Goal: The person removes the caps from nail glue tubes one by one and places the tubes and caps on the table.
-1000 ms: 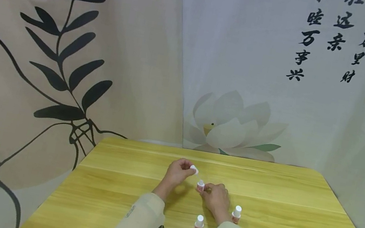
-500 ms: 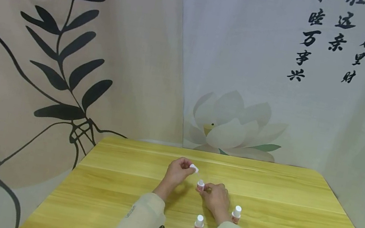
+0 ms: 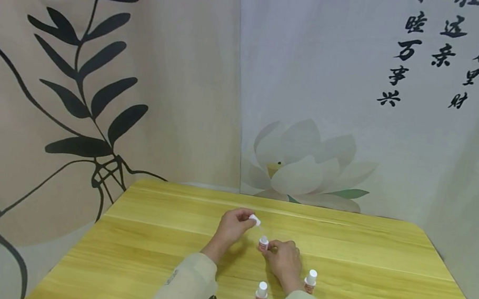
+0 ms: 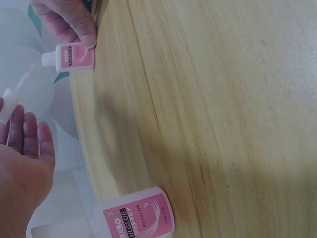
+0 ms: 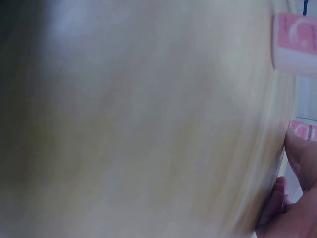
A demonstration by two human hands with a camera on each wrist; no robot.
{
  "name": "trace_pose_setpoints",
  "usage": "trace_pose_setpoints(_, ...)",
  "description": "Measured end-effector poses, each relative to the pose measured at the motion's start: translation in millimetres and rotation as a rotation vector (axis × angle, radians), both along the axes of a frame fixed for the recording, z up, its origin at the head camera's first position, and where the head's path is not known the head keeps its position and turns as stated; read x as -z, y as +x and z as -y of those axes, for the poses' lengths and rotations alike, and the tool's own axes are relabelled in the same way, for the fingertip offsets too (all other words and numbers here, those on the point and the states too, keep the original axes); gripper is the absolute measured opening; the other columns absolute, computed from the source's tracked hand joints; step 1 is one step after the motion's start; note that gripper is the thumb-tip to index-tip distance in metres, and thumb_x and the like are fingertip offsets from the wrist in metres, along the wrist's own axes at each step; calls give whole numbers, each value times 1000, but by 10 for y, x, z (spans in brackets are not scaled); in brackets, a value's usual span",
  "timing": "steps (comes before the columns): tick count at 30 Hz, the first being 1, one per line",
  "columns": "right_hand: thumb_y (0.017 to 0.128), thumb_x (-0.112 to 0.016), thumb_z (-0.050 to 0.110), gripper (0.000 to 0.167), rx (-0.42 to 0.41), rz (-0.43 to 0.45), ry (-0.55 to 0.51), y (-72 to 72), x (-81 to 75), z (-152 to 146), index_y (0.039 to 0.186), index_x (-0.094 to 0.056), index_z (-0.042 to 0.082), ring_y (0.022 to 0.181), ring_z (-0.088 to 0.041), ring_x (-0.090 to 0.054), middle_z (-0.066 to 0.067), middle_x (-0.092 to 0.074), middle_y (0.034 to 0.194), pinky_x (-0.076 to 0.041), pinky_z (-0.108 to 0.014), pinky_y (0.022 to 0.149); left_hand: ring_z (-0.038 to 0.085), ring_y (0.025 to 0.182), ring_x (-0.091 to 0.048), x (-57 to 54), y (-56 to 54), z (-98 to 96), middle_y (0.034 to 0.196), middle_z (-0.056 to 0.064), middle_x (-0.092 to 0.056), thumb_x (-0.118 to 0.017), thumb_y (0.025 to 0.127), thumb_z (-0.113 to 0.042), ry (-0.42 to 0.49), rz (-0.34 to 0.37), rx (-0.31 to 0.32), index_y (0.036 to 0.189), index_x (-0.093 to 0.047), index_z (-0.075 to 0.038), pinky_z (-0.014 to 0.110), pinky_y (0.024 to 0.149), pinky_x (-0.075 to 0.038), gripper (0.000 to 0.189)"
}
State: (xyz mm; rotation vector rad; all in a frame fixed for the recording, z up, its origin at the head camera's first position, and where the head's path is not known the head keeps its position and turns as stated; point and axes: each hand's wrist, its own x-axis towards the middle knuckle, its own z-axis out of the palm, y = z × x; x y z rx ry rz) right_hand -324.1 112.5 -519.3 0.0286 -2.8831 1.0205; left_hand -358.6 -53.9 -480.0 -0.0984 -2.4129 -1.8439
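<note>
My left hand (image 3: 232, 227) pinches a white brush cap (image 3: 255, 220) above the table; in the left wrist view its thin brush (image 4: 26, 77) points toward an uncapped nail glue bottle (image 4: 77, 56). That small white bottle with a pink label stands upright on the table, its neck bare. Thumb and fingers of my right hand (image 3: 283, 260) hold it from the right side. The brush tip is apart from the bottle's mouth, a little above and left of it in the head view. In the right wrist view only part of the held bottle (image 5: 303, 130) shows behind the thumb.
Two capped glue bottles stand upright on the wooden table (image 3: 143, 261): one bottle (image 3: 261, 294) between the forearms, another bottle (image 3: 310, 281) beside the right wrist. A printed curtain (image 3: 184, 81) hangs behind the table's far edge.
Almost nothing differs: the left hand with the brush cap shifts only very slightly, and the right hand and bottles stay in place.
</note>
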Motion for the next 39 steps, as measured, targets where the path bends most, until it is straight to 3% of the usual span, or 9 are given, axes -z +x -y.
trace_pose_setpoints(13,89,-74,26,18,-12,8,5,31,-18,-13,103,-75,14,97,-32,-52,-15,-57,107,-46,-47,78,14,86,-60,13,-15,-20,89,1,-66,-74,89,-13,8,-22,-10,101,-71,-4,30,79,-51,15)
trace_pose_setpoints(39,90,-73,26,20,-11,5,-5,32,-1,-9,105,-76,13,97,-31,-52,-16,-57,107,-46,-45,76,16,88,-62,-3,11,-13,94,3,-68,-72,89,-9,19,-16,-7,109,-71,-3,33,81,-52,22)
